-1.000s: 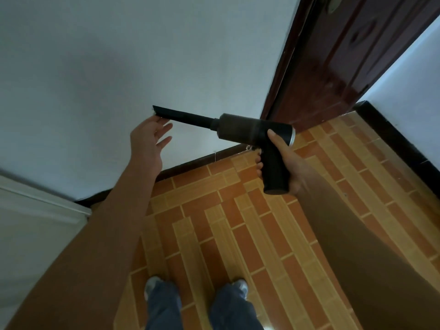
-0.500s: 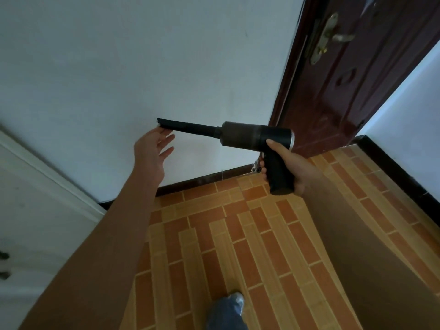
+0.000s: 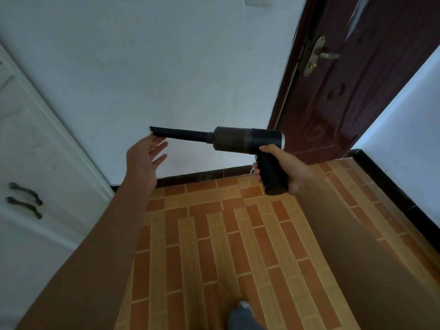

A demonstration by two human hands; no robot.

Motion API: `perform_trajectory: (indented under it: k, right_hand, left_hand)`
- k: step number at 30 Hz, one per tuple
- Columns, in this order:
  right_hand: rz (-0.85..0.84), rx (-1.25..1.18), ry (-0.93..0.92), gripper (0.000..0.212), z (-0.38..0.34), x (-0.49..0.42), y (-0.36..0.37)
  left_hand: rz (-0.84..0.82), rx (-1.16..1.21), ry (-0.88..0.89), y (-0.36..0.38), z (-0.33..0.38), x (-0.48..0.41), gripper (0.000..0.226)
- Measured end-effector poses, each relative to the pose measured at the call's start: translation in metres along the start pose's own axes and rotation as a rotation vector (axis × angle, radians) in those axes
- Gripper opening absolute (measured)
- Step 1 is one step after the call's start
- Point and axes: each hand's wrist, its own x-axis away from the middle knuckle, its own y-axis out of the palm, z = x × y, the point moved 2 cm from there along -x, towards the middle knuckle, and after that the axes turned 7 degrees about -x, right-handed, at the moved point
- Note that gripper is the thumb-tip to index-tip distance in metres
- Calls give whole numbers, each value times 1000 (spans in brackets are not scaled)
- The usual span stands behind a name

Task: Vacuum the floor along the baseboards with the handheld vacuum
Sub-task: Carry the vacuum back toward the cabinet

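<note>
A black handheld vacuum (image 3: 247,139) with a long flat nozzle is held level in the air, pointing left. My right hand (image 3: 283,167) grips its pistol handle. My left hand (image 3: 145,158) is raised with fingers straight and spread, the fingertips at the nozzle's tip. A dark baseboard (image 3: 204,176) runs along the foot of the white wall ahead, and another dark baseboard (image 3: 390,189) follows the right wall. The floor (image 3: 214,234) is orange and tan brick-pattern tile.
A dark red door (image 3: 352,91) with a brass handle stands at the upper right. A white cabinet (image 3: 35,175) with two dark handles fills the left side. A light switch (image 3: 258,0) sits high on the wall. One shoe (image 3: 244,306) shows at the bottom.
The view has tilted upward, showing more of the door, the wall and the cabinet. Both hands and the vacuum keep the same pose relative to each other.
</note>
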Motion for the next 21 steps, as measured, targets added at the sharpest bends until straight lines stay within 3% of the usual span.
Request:
perform_trajectory:
  k: [13,21]
  right_hand:
    - [-92,125,-25,33,-17,48,-83]
    - [-205,275,19,33,-32,82,-147]
  left_hand:
    - [108,68,65,42,-26,106,17]
    - [293,163,59,82,-65,192,32]
